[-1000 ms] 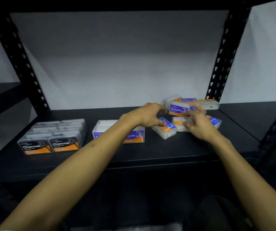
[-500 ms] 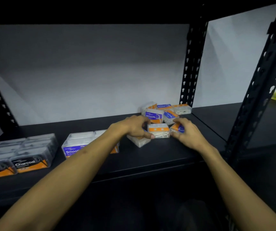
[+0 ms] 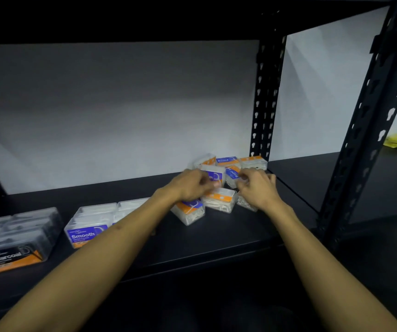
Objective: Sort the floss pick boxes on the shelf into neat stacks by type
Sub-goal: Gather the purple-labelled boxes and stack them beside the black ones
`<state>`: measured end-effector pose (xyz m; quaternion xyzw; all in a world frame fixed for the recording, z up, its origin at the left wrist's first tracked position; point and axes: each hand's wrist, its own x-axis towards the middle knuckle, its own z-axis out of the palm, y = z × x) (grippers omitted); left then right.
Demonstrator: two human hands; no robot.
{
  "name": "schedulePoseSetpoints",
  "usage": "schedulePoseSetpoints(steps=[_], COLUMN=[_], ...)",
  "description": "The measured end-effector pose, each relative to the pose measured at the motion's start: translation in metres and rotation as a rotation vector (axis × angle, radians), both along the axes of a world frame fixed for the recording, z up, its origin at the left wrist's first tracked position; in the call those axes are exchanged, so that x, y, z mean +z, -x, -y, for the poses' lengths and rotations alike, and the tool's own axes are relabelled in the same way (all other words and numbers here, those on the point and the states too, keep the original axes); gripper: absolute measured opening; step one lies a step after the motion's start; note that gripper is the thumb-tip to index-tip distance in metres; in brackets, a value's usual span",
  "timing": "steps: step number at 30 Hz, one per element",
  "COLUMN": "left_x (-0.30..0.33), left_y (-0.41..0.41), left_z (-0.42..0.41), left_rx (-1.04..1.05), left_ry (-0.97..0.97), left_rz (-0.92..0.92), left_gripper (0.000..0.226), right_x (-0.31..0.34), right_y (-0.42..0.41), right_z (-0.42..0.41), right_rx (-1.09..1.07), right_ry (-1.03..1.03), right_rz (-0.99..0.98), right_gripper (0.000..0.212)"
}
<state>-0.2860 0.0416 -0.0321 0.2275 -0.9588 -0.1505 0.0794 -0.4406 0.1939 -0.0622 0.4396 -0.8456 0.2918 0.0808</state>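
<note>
A jumble of clear floss pick boxes with blue and orange labels lies at the right end of the black shelf (image 3: 216, 236). My left hand (image 3: 191, 185) curls its fingers on an upright blue-labelled box (image 3: 214, 174) in the pile. My right hand (image 3: 258, 189) pinches the edge of a tilted box marked Round (image 3: 232, 172). Two loose boxes (image 3: 187, 212) (image 3: 220, 201) lie in front of my hands. Another box (image 3: 245, 203) is partly hidden under my right hand. Three more boxes (image 3: 227, 160) stand against the back wall.
A neat block of Smooth boxes (image 3: 89, 224) sits left of centre, partly behind my left forearm. A block of Charcoal boxes (image 3: 13, 240) fills the far left. Black slotted uprights (image 3: 263, 104) (image 3: 365, 130) frame the right side. A yellow item (image 3: 396, 140) lies on the neighbouring shelf.
The view has swung right and closer. My left hand left the orange-topped box and rose to the upright box. My right hand lifted off a low box to the Round box.
</note>
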Motion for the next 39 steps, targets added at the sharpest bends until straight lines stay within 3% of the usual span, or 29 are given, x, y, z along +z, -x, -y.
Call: schedulePoseSetpoints(steps=[3, 6, 8, 11, 19, 26, 29, 32, 35, 39], left_x=[0.004, 0.006, 0.005, 0.010, 0.016, 0.023, 0.024, 0.026, 0.027, 0.028], left_y=[0.012, 0.032, 0.042, 0.047, 0.012, -0.007, -0.016, -0.024, -0.032, -0.041], left_z=[0.013, 0.019, 0.022, 0.026, 0.056, 0.062, 0.063, 0.063, 0.060, 0.058], left_rx=[0.058, -0.002, -0.039, -0.015, 0.178, 0.155, 0.144, 0.140, 0.131, 0.126], left_ry=[0.200, 0.262, 0.311, 0.398, 0.161, 0.047, 0.035, 0.042, 0.035, 0.026], left_rz=[-0.092, 0.044, 0.125, 0.122, 0.068, 0.053, 0.065, 0.088, 0.100, 0.112], left_gripper=[0.038, 0.065, 0.064, 0.057, 0.053, 0.049, 0.045, 0.044, 0.042, 0.040], right_x=[-0.005, -0.023, -0.027, -0.028, -0.029, -0.023, -0.018, -0.010, -0.006, 0.009], right_y=[0.005, 0.009, 0.013, 0.018, 0.023, 0.024, 0.019, -0.003, -0.029, -0.023], right_z=[0.009, 0.001, -0.003, -0.001, 0.003, 0.001, -0.002, -0.008, -0.002, 0.006], right_rx=[-0.053, -0.106, -0.164, -0.225, -0.235, -0.198, -0.152, 0.139, 0.337, 0.336], right_ry=[-0.094, 0.153, 0.283, 0.273, 0.173, 0.045, -0.058, -0.021, -0.290, -0.272], right_rz=[0.067, 0.199, 0.266, 0.281, 0.204, 0.188, -0.023, -0.196, -0.160, 0.104], right_gripper=[0.033, 0.035, 0.034, 0.045, 0.037, 0.032, 0.034, 0.051, 0.075, 0.048])
